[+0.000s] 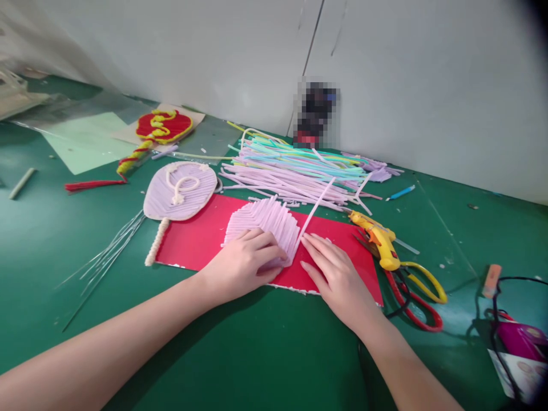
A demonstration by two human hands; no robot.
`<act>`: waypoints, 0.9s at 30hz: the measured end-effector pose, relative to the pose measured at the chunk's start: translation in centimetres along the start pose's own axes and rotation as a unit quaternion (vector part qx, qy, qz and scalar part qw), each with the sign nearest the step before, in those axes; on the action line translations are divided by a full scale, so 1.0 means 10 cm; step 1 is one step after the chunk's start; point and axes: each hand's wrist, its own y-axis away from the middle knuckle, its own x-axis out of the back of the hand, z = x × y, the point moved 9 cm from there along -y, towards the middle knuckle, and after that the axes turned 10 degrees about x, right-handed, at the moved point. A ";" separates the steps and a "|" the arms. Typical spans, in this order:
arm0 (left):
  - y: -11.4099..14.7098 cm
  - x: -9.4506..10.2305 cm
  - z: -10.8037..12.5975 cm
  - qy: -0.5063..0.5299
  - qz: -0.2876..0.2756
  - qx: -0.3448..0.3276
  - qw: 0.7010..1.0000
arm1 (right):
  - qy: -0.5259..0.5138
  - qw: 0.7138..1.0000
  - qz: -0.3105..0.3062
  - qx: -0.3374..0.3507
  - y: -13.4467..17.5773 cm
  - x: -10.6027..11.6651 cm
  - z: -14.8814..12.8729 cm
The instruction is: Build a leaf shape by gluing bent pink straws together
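Observation:
A lilac fan-shaped panel of pipe cleaners (261, 220) lies on a red board (194, 228). My left hand (246, 260) rests on its lower part, fingers curled and closed over the front edge, hiding some of it. At the panel's right edge my right hand (331, 265) pinches a lilac pipe cleaner (317, 205), which slants up and away to the right. The lower end of that pipe cleaner lies along the panel's edge. Left of the board sits a finished lilac fan (192, 191) with a cream loop and a twisted cream handle (157, 242).
Behind the board lies a heap of pipe cleaners (295, 171). To the right are a yellow glue gun (379, 240), scissors (422, 297), a blue pen-like tool (401, 192) and a black cord (495, 319). A red fan (165, 127) and thin wires (113, 251) lie left.

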 end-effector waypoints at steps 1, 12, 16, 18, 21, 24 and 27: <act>0.00 0.01 0.00 -0.001 0.001 -0.001 1.000 | 0.003 1.000 -0.003 -0.002 0.00 0.00 0.00; 0.00 0.01 0.03 -0.012 0.001 -0.008 1.000 | 0.038 0.998 -0.045 0.003 0.02 -0.11 -0.01; -0.01 0.01 0.03 -0.011 -0.005 -0.007 1.000 | 0.047 0.997 -0.056 -0.001 0.03 -0.13 -0.02; -0.01 0.00 0.03 -0.012 -0.004 -0.007 1.000 | 0.049 0.997 -0.065 -0.001 0.03 -0.14 -0.02; 0.00 -0.01 0.02 -0.013 -0.003 -0.007 1.000 | 0.050 0.996 -0.079 0.000 0.03 -0.15 -0.02; 0.01 -0.02 0.01 -0.010 -0.004 -0.005 1.000 | 0.049 0.996 -0.081 -0.002 0.02 -0.15 -0.01; 0.01 -0.02 0.00 -0.007 -0.005 0.000 1.000 | 0.043 0.996 -0.076 -0.004 0.01 -0.14 -0.01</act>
